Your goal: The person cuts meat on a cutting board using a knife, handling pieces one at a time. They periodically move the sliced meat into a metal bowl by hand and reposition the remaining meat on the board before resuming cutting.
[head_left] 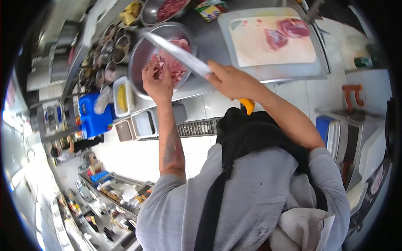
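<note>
My right hand [234, 80] grips a large knife [178, 54] with a broad blade and a yellow handle end. Its blade slants across a steel mixing bowl [135, 75], above the cut pink meat [181, 69] inside. My left hand [158, 83] is over the near left part of that bowl, fingers curled around some pieces of raw meat [158, 69]. To the right, a white cutting board [251, 52] bears larger chunks of raw meat [293, 28] at its far right.
Another steel bowl [148, 14] with red meat stands behind. Left are several metal containers [121, 48], a white tub [117, 106] with yellow contents and a blue jerrycan [90, 115]. A colourful packet [209, 10] lies at the back. Another person [77, 144] is far left.
</note>
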